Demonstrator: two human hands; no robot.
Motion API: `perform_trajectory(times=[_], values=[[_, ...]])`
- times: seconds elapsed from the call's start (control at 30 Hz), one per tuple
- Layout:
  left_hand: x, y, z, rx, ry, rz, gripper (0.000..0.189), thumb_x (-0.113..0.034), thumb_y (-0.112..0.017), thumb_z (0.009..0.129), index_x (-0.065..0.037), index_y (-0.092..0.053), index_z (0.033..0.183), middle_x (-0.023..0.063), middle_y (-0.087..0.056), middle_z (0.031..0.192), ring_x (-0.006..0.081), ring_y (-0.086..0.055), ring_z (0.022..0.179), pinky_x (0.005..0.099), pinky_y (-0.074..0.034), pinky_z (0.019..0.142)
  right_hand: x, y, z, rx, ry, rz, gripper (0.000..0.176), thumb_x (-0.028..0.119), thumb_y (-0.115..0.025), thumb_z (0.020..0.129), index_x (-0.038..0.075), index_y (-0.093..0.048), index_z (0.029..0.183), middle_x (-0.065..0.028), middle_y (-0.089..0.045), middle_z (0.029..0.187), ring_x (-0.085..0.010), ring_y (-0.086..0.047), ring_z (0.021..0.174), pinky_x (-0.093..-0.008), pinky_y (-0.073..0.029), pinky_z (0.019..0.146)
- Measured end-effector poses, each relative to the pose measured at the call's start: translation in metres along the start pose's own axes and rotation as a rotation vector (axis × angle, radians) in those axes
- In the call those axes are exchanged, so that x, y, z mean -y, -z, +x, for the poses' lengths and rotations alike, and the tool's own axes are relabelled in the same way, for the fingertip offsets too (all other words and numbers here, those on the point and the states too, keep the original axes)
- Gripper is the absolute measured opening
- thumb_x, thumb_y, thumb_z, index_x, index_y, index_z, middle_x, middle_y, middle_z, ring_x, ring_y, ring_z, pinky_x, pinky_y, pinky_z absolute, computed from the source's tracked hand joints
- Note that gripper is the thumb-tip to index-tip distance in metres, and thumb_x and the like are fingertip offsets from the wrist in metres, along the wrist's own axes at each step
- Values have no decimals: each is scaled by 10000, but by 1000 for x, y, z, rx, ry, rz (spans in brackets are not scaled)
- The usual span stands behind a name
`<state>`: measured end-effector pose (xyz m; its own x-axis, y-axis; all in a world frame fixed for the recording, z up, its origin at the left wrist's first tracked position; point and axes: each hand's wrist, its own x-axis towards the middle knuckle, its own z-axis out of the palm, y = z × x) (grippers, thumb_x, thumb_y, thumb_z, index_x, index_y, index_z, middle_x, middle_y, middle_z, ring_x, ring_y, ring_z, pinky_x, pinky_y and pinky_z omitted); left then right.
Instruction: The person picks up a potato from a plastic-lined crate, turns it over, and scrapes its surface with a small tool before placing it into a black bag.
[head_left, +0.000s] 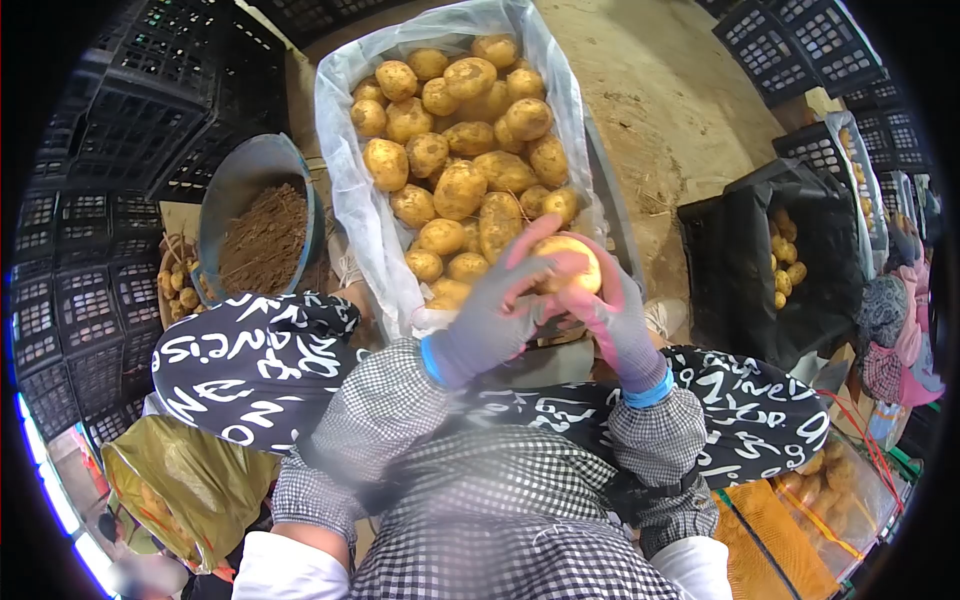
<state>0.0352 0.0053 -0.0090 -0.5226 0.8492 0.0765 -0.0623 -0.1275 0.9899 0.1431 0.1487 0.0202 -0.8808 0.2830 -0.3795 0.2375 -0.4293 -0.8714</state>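
Potato (588,268) only partly visible behind hands (490,325)

A: Which kind of place is this, please?

B: I believe it is a storeroom or packing shed for farm produce. Black plastic crates (160,110) are stacked high along the left edge of the floor (650,110), and more dark crates (800,55) stand at its far right corner.

A: What else shows this?

B: A container (345,195) lined with pale plastic is full of unwashed potatoes (460,188). The floor around it is bare and dusty. To its left is a bucket (225,190) with brown soil (265,240). Toward the right edge, a black-lined container (722,250) also holds potatoes.
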Motion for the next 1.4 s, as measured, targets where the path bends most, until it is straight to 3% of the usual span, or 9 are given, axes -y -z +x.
perform_trajectory(times=[0.07, 0.17, 0.23, 0.4, 0.6, 1.07, 1.2, 1.33, 1.4], values=[[-4, -13, -5, -43, 55, -306, 304, -228, -675, 917, -118, -674, 1200, 169, -317, 1535, 303, -379, 1385, 381, -347, 1111, 1, -1, 1, -46, 71, -65, 533, 146, -696, 860, -4, -503, 1334, -80, -605, 1175, -144, -594, 1058, -285, -503, 895], [-10, 12, 13, 5, -181, 273, 299, -231, -661, 909, -163, -669, 1200, 157, -374, 1506, 338, -378, 1385, 415, -337, 1121, -3, 11, 6, -171, 4, -137, 492, 183, -677, 871, 6, -532, 1307, -69, -653, 1039, -129, -641, 884, -240, -531, 760], [-14, 32, 27, -12, -118, 484, 319, -241, -635, 905, -190, -645, 1220, 157, -428, 1472, 359, -398, 1369, 444, -340, 1119, -4, 29, 7, -288, 54, -17, 459, 464, -547, 944, 70, -608, 1172, 3, -595, 695, -81, -473, 481, -201, -393, 452], [22, 104, 43, 128, 812, 1242, 397, -226, -649, 843, -54, -586, 1195, 197, -658, 1139, 355, -647, 1042, 447, -493, 919, 34, 158, 12, -617, 310, 788, 496, 469, -692, 861, 95, -564, 1160, -53, -606, 978, -157, -556, 644, -206, -476, 507], [89, 92, 30, -18, 847, 1423, 547, -273, -707, 794, -78, -525, 1272, 204, -672, 1094, 345, -654, 1039, 437, -487, 942, 19, 252, 1, -799, 620, 899, 331, 276, -649, 921, 26, -599, 1132, -89, -632, 1044, -186, -601, 853, -277, -577, 693], [-51, 24, 45, 195, 579, -262, 705, -506, -583, 946, -39, -375, 1430, 108, -531, 1292, 201, -624, 1064, 324, -571, 857, -15, 22, 9, -170, 435, -400, 633, 184, -727, 868, 1, -446, 1406, -92, -579, 1246, -86, -602, 837, -205, -503, 687], [-43, 4, 25, 137, 531, -301, 735, -480, -596, 940, -58, -325, 1477, 116, -516, 1333, 205, -560, 1171, 352, -507, 959, -3, 6, -7, -151, 195, -102, 595, 368, -605, 957, -11, -443, 1386, -100, -613, 1142, -134, -599, 992, -243, -502, 832], [-20, -9, 15, 69, 136, 326, 946, -342, -798, 819, -33, -244, 1521, 139, -524, 1332, 177, -530, 1203, 312, -440, 1016, -33, 24, 10, -188, 378, -338, 603, 496, -447, 1004, 1, -488, 1345, -80, -637, 1049, -103, -612, 820, -226, -510, 653], [-29, -7, 12, 85, 314, 159, 872, -372, -757, 853, -22, -290, 1502, 146, -556, 1297, 197, -555, 1175, 317, -446, 1009, -26, 12, 5, -218, 178, -164, 598, 514, -408, 1013, 10, -519, 1314, -70, -638, 1018, -86, -601, 724, -219, -493, 561]])
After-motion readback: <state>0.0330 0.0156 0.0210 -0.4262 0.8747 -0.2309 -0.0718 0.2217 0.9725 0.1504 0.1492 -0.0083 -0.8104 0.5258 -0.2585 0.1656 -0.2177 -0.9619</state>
